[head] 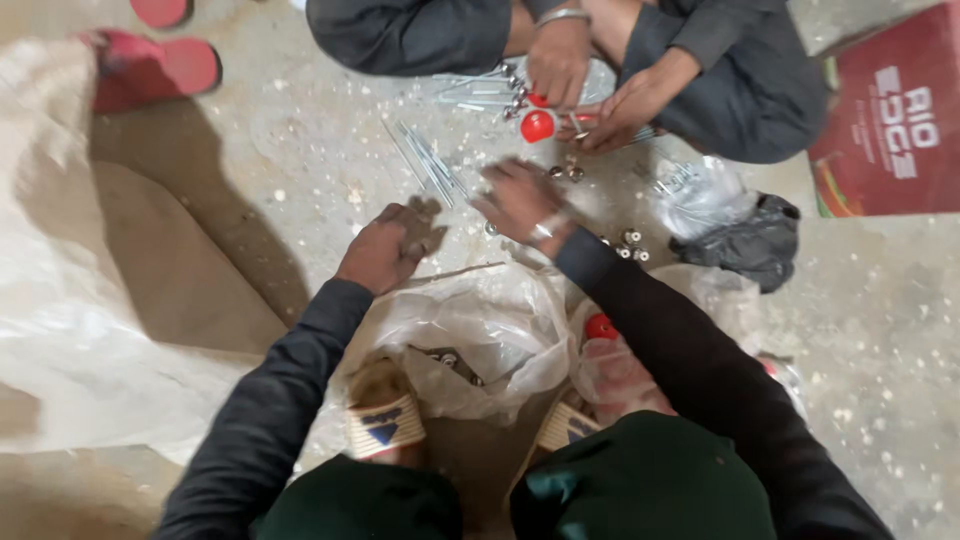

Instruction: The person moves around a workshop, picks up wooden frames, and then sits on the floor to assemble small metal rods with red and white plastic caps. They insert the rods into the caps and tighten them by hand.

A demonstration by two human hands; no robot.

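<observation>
My left hand (388, 245) hovers low over the concrete floor, fingers curled, just left of a bundle of thin metal rods (428, 165). Whether it holds anything is hidden. My right hand (520, 200), blurred, reaches forward above small metal nuts (632, 245) scattered on the floor; its fingers are spread and nothing shows in it. A clear plastic bag (480, 335) lies between my knees, with a second bag holding red round caps (601, 327) beside it.
Opposite me a seated person's two hands (585, 85) work on a red cap (537, 126) and more rods. A dark crumpled bag (755, 245) and a clear bag lie at right, a red carton (890, 120) far right, white sacking (60, 260) at left.
</observation>
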